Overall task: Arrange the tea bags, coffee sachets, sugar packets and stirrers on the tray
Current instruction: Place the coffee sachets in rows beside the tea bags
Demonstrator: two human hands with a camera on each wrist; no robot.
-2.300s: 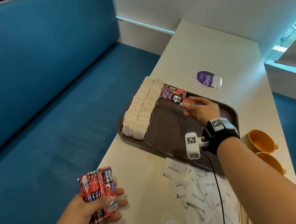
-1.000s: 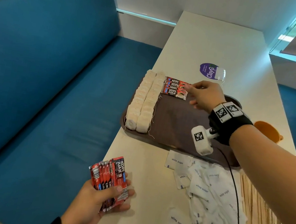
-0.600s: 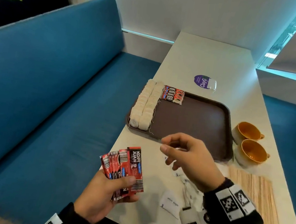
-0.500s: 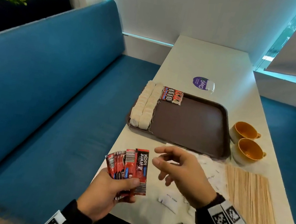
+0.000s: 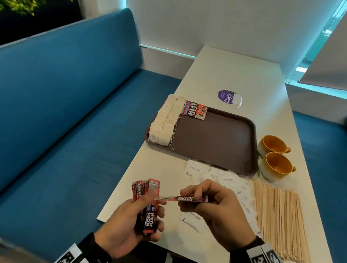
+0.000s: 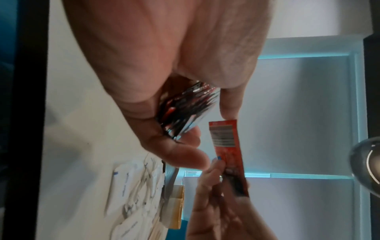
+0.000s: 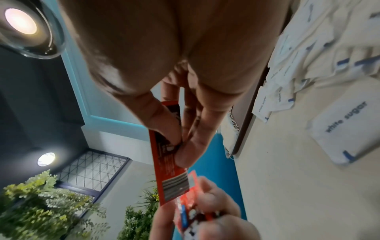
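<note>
My left hand (image 5: 143, 215) grips a fanned stack of red coffee sachets (image 5: 148, 207) near the table's front left corner. My right hand (image 5: 206, 204) pinches a single coffee sachet (image 5: 189, 199), held flat just right of the stack; the same sachet (image 7: 168, 155) shows between thumb and fingers in the right wrist view and, as the single sachet (image 6: 226, 152), in the left wrist view. The brown tray (image 5: 223, 139) holds two rows of white tea bags (image 5: 166, 121) along its left side and several coffee sachets (image 5: 195, 110) at its far edge. White sugar packets (image 5: 224, 180) and wooden stirrers (image 5: 279, 218) lie on the table.
Two orange cups (image 5: 276, 156) stand right of the tray. A purple round label (image 5: 229, 97) lies beyond it. Blue bench seats (image 5: 55, 124) flank the white table (image 5: 233, 77); its left edge runs close to my left hand.
My right hand left the tray's far edge, came back to the stack and took hold of one sachet from it. The view tilted up and back.
</note>
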